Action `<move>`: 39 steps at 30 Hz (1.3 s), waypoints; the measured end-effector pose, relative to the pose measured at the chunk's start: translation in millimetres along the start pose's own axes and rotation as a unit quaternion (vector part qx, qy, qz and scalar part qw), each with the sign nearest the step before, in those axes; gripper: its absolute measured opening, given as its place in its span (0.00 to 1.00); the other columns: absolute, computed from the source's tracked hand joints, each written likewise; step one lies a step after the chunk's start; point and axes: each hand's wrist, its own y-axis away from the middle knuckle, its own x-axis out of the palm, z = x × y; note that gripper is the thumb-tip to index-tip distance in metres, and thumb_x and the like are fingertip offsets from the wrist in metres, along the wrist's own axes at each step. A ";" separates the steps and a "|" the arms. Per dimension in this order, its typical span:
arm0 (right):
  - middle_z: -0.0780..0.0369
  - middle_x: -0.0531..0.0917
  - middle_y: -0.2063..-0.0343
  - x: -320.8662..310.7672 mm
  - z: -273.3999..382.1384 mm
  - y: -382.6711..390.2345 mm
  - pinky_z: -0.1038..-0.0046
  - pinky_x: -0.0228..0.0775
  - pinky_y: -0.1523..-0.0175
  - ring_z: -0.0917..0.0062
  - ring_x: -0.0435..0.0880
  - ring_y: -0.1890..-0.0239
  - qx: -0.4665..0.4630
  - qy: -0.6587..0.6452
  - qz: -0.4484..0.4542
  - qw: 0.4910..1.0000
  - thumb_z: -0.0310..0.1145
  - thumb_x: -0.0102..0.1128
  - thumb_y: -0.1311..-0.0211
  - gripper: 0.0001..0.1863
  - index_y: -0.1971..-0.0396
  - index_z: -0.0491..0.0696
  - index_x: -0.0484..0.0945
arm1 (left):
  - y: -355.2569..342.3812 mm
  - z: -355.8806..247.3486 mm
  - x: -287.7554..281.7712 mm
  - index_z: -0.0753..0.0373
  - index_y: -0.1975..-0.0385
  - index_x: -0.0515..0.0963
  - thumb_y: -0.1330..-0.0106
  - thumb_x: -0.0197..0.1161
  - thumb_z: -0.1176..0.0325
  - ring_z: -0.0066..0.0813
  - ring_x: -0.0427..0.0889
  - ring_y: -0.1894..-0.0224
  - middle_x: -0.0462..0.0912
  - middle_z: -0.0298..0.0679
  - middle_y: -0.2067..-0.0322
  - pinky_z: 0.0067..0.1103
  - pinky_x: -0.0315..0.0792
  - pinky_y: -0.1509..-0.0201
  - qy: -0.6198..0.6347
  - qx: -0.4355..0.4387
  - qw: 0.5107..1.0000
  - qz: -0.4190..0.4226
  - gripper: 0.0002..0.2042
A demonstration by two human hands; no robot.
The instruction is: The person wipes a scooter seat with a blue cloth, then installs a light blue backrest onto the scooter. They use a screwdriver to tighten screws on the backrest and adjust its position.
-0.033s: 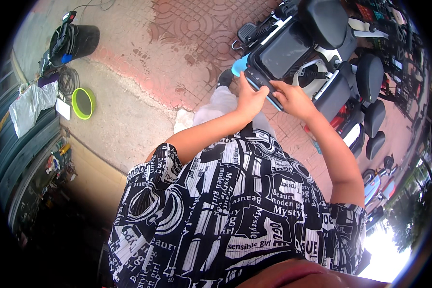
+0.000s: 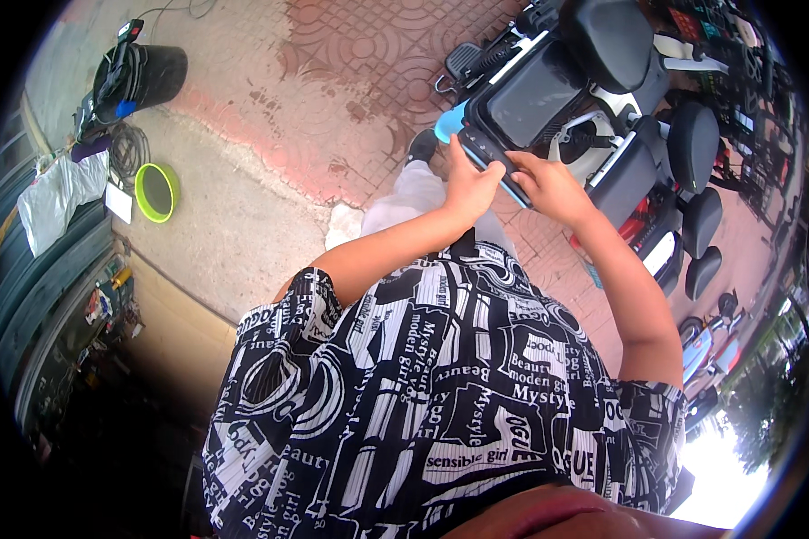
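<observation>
My left hand (image 2: 470,184) and my right hand (image 2: 548,189) are both closed on a dark, long flat object (image 2: 493,144) with a light-blue edge, held over my legs. My left thumb lies along its near side, and my right fingers grip its right end. A light-blue piece (image 2: 449,124) shows just beyond my left fingers; whether it belongs to the held object I cannot tell. Right beside the hands is a scooter's black seat (image 2: 526,85).
More parked scooters (image 2: 692,153) line the right side on patterned paving. At left are a black bucket (image 2: 157,76) with tools, coiled cable (image 2: 128,153), a lime-green bucket (image 2: 155,193), silver sheeting (image 2: 49,202) and a dark metal shutter (image 2: 27,332). My shoe (image 2: 421,146) shows below the hands.
</observation>
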 end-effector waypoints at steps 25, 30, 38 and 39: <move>0.47 0.81 0.59 -4.9 8.9 -19.7 0.56 0.73 0.58 0.52 0.81 0.62 -0.028 0.150 0.137 0.979 0.25 0.52 0.44 0.39 0.31 0.49 0.50 | 7.7 -24.1 14.2 0.73 0.36 0.45 0.45 0.60 0.73 0.29 0.76 0.60 0.73 0.44 0.57 0.21 0.73 0.59 -0.064 -0.008 0.997 -0.033 0.39; 0.46 0.81 0.60 -6.5 8.8 -19.6 0.55 0.73 0.58 0.51 0.81 0.63 -0.068 0.147 0.118 0.980 0.24 0.50 0.45 0.39 0.31 0.48 0.50 | 13.3 -25.6 8.8 0.74 0.34 0.47 0.47 0.62 0.70 0.35 0.77 0.55 0.70 0.52 0.50 0.24 0.74 0.55 -0.070 -0.019 0.996 -0.043 0.42; 0.41 0.80 0.63 -11.8 9.1 -21.5 0.52 0.70 0.57 0.44 0.79 0.65 -0.034 0.134 0.155 0.978 0.25 0.48 0.42 0.39 0.30 0.46 0.46 | -4.7 6.7 -69.4 0.65 0.32 0.55 0.34 0.62 0.57 0.26 0.80 0.56 0.75 0.45 0.47 0.22 0.74 0.54 -0.107 -0.034 0.991 0.076 0.35; 0.41 0.80 0.64 -12.8 11.6 -22.2 0.53 0.71 0.57 0.45 0.80 0.65 -0.034 0.129 0.164 0.977 0.25 0.49 0.42 0.39 0.29 0.49 0.46 | -5.2 8.8 -95.2 0.64 0.33 0.58 0.34 0.62 0.56 0.26 0.80 0.57 0.77 0.43 0.49 0.21 0.74 0.56 -0.094 -0.057 0.992 0.068 0.33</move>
